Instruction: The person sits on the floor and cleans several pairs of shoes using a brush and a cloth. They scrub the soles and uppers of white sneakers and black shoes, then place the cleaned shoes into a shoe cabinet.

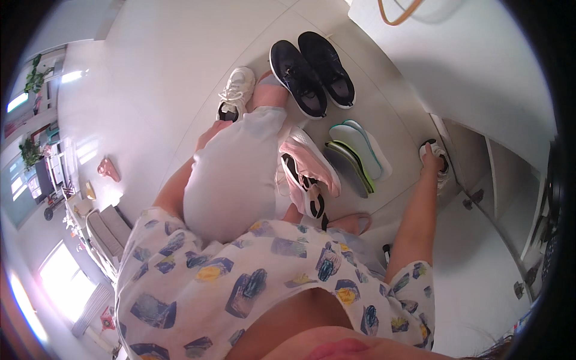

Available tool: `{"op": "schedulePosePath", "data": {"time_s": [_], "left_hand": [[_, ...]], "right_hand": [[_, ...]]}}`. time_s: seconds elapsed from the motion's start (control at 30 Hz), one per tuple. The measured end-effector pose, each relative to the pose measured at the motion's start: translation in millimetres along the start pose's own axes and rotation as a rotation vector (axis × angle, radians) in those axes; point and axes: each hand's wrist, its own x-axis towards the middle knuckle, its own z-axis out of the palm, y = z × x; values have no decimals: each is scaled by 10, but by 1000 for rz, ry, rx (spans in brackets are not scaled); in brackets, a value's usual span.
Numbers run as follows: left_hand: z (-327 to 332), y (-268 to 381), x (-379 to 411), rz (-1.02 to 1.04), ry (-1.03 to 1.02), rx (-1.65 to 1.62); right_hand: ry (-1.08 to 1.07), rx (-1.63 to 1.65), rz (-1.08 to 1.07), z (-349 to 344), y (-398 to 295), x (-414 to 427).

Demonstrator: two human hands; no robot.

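Note:
My left hand [216, 131] is at the heel of a white lace-up sneaker [238, 85] on the floor, partly behind my knee. Out to the right, my right hand [433, 163] grips another white shoe [443, 173] beside the open cabinet. Between my arms lie pink-and-white sneakers [310, 162], one leaning over the other. Several insoles [351, 166], grey, yellow-green and white with a teal edge, are stacked next to them. A pair of black slip-on style shoes [297, 74] with white soles stands farther off.
A white cabinet [472, 139] with open doors and shelves stands at the right. Pink slippers are on my feet, one slipper [351, 223] showing near the cabinet side. Another pink shoe [108, 169] lies far left, near a grey cushioned seat [108, 229].

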Motion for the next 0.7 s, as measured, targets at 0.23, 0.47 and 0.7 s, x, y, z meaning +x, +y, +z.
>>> {"op": "schedulePosePath", "data": {"time_s": [0.23,0.47,0.7], "left_hand": [[6,300,590,37,-151,140],[-1216,1903,114,401,94,13],[-996,4047,-495,881,-156,56]], "right_hand": [[-258,-281,-52,-121,541,-456],[-100,-272,-622,-1449,119,-2430],[-233,254,-801,-1908,55,-2883]]}}
